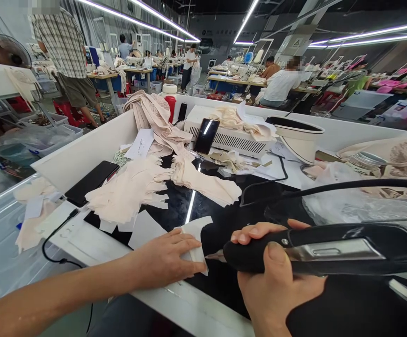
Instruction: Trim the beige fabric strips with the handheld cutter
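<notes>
My left hand (pixel 166 257) lies flat, fingers stretched, pressing a small white fabric piece (pixel 194 234) onto the glossy black work surface (pixel 178 206). My right hand (pixel 270 281) is wrapped round the black handle of a black iron-like tool (pixel 330 250), whose metal tip points left, just beside the white piece. A black cord (pixel 330 187) arcs away from the tool to the right.
Piles of beige cut fabric (pixel 143 187) lie ahead, with a phone (pixel 91 182) on the left rim, another phone (pixel 206 135) propped against a white machine (pixel 224 138), and a white bowl-shaped container (pixel 300 135). Other people work at sewing tables behind.
</notes>
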Available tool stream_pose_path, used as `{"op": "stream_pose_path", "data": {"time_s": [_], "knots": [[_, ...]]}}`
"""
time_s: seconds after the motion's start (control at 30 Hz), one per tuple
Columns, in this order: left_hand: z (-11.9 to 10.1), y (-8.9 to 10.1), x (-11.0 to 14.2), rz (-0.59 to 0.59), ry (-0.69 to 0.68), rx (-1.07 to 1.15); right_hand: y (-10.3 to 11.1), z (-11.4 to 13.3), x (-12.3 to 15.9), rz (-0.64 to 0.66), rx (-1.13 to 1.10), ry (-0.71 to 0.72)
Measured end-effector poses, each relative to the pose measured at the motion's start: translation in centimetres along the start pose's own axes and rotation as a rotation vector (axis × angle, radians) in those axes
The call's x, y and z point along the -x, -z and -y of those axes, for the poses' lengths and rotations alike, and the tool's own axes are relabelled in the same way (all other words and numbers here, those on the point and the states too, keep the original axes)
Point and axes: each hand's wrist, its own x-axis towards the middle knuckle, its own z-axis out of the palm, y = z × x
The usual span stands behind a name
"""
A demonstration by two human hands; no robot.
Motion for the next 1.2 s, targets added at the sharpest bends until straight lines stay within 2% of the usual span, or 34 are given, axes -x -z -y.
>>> {"op": "stream_pose_path", "data": {"time_s": [0.17, 0.37, 0.47, 0.6, 0.73, 0.8, 0.93, 1.07, 1.2], "knots": [[0.0, 0.1, 0.0, 0.037, 0.006, 0.011, -0.3, -0.4, -0.3, 0.003, 0.000, 0.011], [0.0, 0.0, 0.0, 0.014, 0.013, 0.018, -0.7, -0.7, -0.2, -0.003, 0.013, -0.012], [-1.3, -0.6, 0.3, 0.016, 0.049, -0.018, -0.5, -0.4, 0.0, 0.008, 0.022, -0.029], [-4.6, -1.5, 1.4, 0.072, 0.107, -0.063, 0.1, 0.5, 0.5, 0.057, 0.035, -0.043], [-6.3, -0.7, 1.8, 0.086, 0.074, -0.100, 0.6, 1.3, 1.2, 0.057, 0.062, -0.018], [-5.9, 0.3, 1.4, 0.061, 0.034, -0.131, 0.8, 1.5, 1.4, 0.049, 0.062, -0.010], [-3.8, 1.7, 0.1, -0.002, -0.032, -0.108, 1.0, 1.6, 1.6, 0.071, 0.049, -0.019], [-1.8, 1.5, -0.1, -0.030, -0.051, -0.076, 1.2, 1.4, 1.8, 0.087, 0.032, -0.008], [-1.0, 1.4, 0.3, -0.014, -0.037, -0.052, 1.5, 1.2, 2.1, 0.094, 0.038, -0.004]]}}
